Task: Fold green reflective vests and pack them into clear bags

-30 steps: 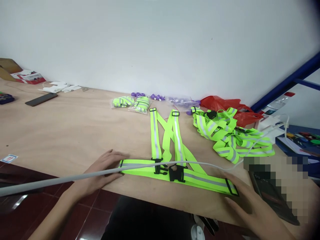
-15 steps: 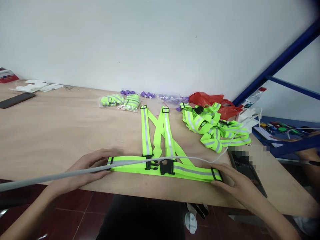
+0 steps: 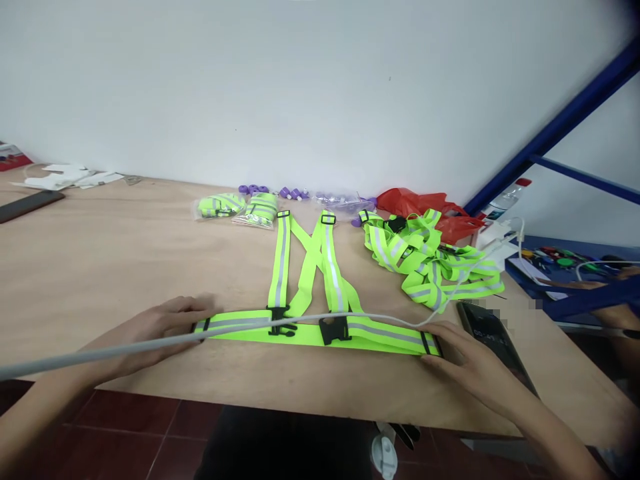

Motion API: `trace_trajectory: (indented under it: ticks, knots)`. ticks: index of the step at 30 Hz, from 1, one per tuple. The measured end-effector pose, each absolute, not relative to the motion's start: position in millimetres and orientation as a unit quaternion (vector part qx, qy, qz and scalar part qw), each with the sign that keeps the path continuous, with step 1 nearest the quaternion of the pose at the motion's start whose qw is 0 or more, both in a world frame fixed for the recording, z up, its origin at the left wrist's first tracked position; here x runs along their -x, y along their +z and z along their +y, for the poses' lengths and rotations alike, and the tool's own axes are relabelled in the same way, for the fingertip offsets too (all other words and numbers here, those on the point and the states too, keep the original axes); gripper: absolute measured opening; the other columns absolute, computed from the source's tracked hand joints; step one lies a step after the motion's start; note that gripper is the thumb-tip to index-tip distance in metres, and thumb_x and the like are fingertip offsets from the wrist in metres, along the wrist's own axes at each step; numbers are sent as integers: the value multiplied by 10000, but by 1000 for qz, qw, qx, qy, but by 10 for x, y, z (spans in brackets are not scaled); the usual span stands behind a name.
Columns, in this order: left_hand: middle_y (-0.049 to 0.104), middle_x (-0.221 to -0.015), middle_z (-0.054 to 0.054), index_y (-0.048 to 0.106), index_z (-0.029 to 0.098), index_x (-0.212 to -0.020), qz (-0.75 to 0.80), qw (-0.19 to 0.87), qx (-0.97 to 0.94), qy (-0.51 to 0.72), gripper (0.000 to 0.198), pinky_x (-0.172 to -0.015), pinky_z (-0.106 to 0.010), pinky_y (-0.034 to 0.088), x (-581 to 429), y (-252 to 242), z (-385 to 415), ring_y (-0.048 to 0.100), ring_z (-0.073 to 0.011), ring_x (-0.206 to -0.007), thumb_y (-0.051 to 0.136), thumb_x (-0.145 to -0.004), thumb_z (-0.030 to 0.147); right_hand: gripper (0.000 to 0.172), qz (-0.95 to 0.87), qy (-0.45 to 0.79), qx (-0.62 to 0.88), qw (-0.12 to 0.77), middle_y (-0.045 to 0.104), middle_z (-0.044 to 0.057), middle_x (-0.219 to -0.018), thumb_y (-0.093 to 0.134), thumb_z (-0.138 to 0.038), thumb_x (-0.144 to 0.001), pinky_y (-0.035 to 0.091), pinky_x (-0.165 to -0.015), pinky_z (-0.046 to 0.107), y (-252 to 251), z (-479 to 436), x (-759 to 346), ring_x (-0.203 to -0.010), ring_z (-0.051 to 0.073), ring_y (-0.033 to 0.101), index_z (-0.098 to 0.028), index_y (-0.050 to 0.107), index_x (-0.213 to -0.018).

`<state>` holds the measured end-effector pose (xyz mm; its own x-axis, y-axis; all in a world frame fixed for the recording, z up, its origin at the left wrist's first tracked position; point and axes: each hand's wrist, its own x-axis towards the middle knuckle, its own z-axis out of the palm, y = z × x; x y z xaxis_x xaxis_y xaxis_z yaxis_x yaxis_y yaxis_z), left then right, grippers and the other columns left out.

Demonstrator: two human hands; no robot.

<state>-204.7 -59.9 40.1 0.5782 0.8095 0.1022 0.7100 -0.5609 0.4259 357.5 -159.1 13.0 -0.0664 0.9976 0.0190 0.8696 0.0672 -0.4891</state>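
Observation:
A neon-yellow reflective harness vest [image 3: 283,267] with grey stripes lies spread on the table, its two shoulder straps crossing behind. My left hand [image 3: 167,327] pinches the left end of its waist belt at a black slider. At the belt's right end, my right hand [image 3: 457,350] has thumb and fingers around the corner by another slider. Between the hands, the black prong half of the buckle [image 3: 281,321] and the socket half [image 3: 335,329] lie apart, unfastened. A grey-white cable [image 3: 150,345] passes in front of my left hand and the belt.
Two bagged vests [image 3: 261,208], purple rolls [image 3: 253,189] and a red plastic bag [image 3: 420,203] line the wall. A tangled pile of reflective straps [image 3: 435,260] and a phone [image 3: 493,340] are at right. Another person's hand [image 3: 620,317] shows at the right edge, below a blue frame [image 3: 560,130].
My left hand has moved left with its belt end, and the gap between the buckle halves has widened. The left shoulder strap now slants more. My right hand stays at its end.

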Motion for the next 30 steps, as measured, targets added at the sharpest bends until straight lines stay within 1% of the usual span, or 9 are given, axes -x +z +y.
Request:
trace_trajectory:
  ticks: [3, 5, 11, 15, 18, 20, 23, 28, 30]
  knots:
    - [575, -1475, 57, 560, 411, -1432, 404, 195, -893, 47, 457, -1019, -397, 566, 2122, 344, -574, 605, -310, -1278, 593, -980, 351, 423, -716, 158, 658, 171, 726, 95, -1213, 641, -560, -845, 566, -977, 478, 60, -1642, -3573, -1133, 334, 683, -277, 712, -1151]
    - [573, -1477, 32, 538, 423, -1449, 398, 201, -893, 49, 492, -1017, -391, 566, 2138, 338, -562, 592, -309, -1295, 598, -969, 333, 428, -718, 147, 659, 168, 705, 105, -1263, 642, -536, -847, 553, -997, 496, 21, -1674, -3554, -1179, 342, 659, -269, 706, -1175]
    - [574, -1482, -12, 517, 421, -1464, 404, 143, -899, 91, 548, -1038, -464, 533, 1888, 419, -612, 571, -332, -1310, 648, -933, 461, 576, -731, 116, 656, 149, 647, 120, -1365, 688, -548, -828, 538, -1020, 519, -35, -1678, -3405, -1239, 355, 625, -267, 634, -1328]
    - [623, -1406, -40, 558, 339, -1405, 385, 140, -901, 140, 450, -1051, -450, 506, 1444, 453, -680, 579, -293, -1279, 588, -977, 475, 466, -771, 58, 610, 173, 702, 106, -1261, 649, -498, -888, 559, -975, 497, 28, -1536, -3124, -1162, 332, 662, -283, 660, -1301]
    - [579, -1442, -61, 486, 312, -1439, 369, 178, -903, 130, 526, -1059, -437, 486, 1115, 403, -638, 541, -288, -1313, 623, -956, 469, 418, -805, 69, 561, 181, 690, 101, -1294, 654, -442, -904, 551, -989, 463, 137, -1327, -2804, -1190, 312, 651, -278, 667, -1287]
    - [608, -1392, -72, 493, 294, -1419, 348, 184, -912, 118, 536, -1050, -430, 479, 964, 349, -559, 556, -293, -1289, 653, -932, 451, 531, -822, 110, 536, 157, 657, 108, -1359, 719, -406, -859, 531, -1021, 460, 217, -1163, -2576, -1237, 313, 624, -252, 617, -1356]
    - [661, -1276, -89, 557, 263, -1343, 319, 168, -927, 100, 478, -1021, -437, 482, 849, 272, -444, 604, -305, -1211, 665, -914, 445, 686, -834, 172, 516, 94, 660, 106, -1350, 813, -358, -771, 524, -1014, 451, 306, -947, -2301, -1237, 319, 613, -240, 577, -1404]
    - [658, -1238, -108, 606, 236, -1276, 296, 177, -931, 121, 567, -1000, -465, 487, 808, 155, -465, 588, -334, -1197, 699, -852, 602, 765, -834, 207, 511, 22, 682, 135, -1260, 871, -343, -697, 509, -1013, 481, 340, -792, -2138, -1176, 344, 623, -191, 595, -1394]
    - [664, -1200, -100, 612, 239, -1250, 307, 182, -924, 138, 533, -983, -451, 490, 790, 104, -511, 586, -327, -1177, 700, -857, 588, 756, -824, 215, 524, 22, 680, 125, -1263, 851, -322, -714, 518, -1005, 470, 317, -781, -2140, -1172, 334, 629, -217, 580, -1412]
